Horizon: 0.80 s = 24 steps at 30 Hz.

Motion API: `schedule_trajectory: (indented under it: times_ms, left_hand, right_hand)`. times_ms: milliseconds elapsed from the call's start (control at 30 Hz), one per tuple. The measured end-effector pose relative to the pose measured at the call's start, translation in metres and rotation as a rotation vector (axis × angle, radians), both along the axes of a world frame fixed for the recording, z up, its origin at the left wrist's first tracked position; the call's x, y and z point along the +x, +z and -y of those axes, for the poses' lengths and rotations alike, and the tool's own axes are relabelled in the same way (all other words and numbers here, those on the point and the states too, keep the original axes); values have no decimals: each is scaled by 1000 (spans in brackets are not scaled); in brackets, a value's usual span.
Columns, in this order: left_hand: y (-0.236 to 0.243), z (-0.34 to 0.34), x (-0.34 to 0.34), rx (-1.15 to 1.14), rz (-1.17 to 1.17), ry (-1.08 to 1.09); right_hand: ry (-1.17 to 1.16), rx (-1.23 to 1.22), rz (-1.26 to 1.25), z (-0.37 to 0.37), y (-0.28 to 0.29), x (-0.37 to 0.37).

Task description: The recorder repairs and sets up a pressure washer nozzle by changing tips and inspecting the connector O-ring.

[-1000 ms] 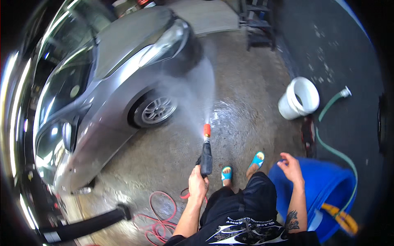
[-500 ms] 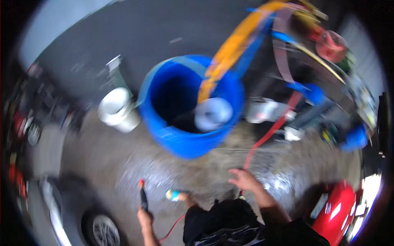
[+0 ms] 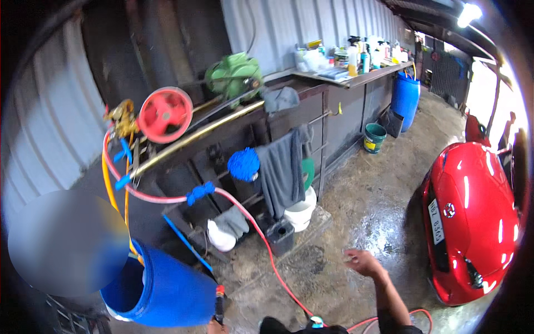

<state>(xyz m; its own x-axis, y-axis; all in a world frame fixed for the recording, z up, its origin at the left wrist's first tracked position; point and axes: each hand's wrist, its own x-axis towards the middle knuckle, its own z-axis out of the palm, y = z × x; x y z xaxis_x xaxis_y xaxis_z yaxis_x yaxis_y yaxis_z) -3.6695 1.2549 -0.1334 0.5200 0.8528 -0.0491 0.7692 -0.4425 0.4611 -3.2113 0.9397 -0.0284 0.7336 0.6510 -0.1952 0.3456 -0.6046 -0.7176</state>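
Note:
My left hand (image 3: 217, 327) grips a black spray gun (image 3: 219, 303) with an orange nozzle at the lower edge, beside a blue drum (image 3: 164, 284); no spray shows from it. My right hand (image 3: 364, 263) is raised over the wet floor with its fingers loosely apart, holding nothing. A red hose (image 3: 275, 267) runs from a brass pump (image 3: 121, 117) with a red pulley (image 3: 166, 114) down to the floor near me.
A red car (image 3: 478, 200) stands at the right. Along the wall are a green motor (image 3: 233, 78), a bottle-laden shelf (image 3: 346, 83), hanging cloths (image 3: 272, 172), white buckets (image 3: 297, 214), a green bucket (image 3: 374, 139) and another blue drum (image 3: 406, 97). The left side is partly blurred.
My view has swung right from the grey car to the wall and red car. The spray seen a second ago no longer shows. My left hand still holds the gun.

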Motion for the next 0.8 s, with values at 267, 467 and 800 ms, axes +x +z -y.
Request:
schedule_trajectory:
  times_ms: [267, 467, 800]
  left_hand:
    - [-70, -66, 93, -63, -19, 15]
    - [-129, -120, 189, -100, 59, -40]
    - [-106, -207, 285, -72, 52, 13]
  right_hand:
    - [58, 246, 325, -68, 132, 174]
    - [248, 290, 874, -164, 278, 345]
    - [-83, 565, 1346, -347, 531, 559]
